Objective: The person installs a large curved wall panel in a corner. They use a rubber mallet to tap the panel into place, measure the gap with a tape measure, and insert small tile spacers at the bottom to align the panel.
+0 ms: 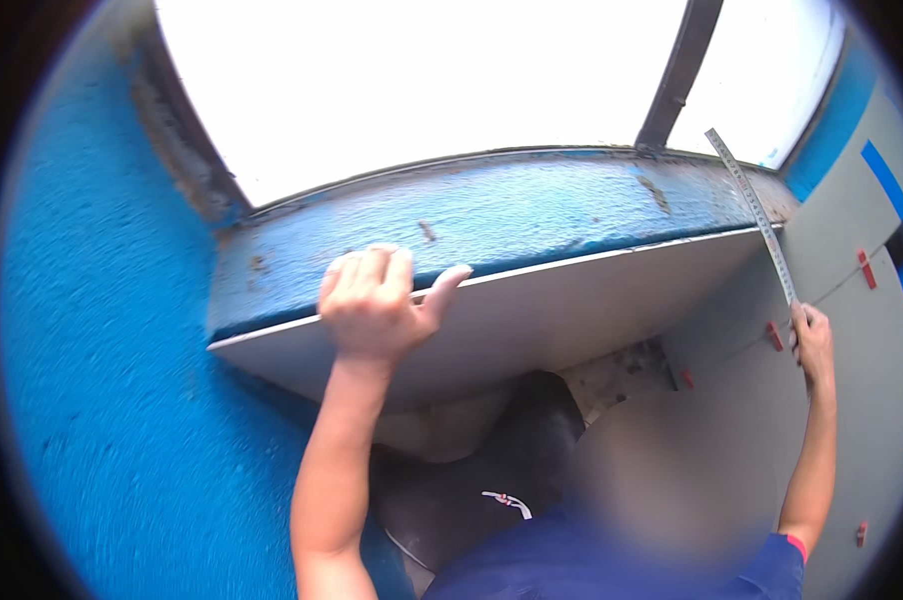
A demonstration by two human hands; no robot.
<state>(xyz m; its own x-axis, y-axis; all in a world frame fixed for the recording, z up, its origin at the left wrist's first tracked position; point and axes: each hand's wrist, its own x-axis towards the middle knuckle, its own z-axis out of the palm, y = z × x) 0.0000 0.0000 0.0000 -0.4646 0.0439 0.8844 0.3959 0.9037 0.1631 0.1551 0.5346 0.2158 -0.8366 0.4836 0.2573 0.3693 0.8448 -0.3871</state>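
Note:
My left hand [372, 305] rests on the top edge of a large grey tile [562, 300] that covers the wall under the blue window sill. Its fingers lie over that edge, pointing toward the sill, and the thumb sticks out to the right. Farther right, my right hand [812, 345] grips the lower end of a long steel ruler [757, 210]. The ruler slants up and to the left, its far end in front of the window. Part of the right fingers is hidden behind the hand.
Grey tiles [732, 420] line the right wall, with red levelling wedges [867, 269] along a joint and blue tape [886, 180] higher up. A rough blue wall [112, 400] stands at left. Above the worn sill [532, 210] is a bright window [422, 80]; my dark-clad legs [472, 480] are below.

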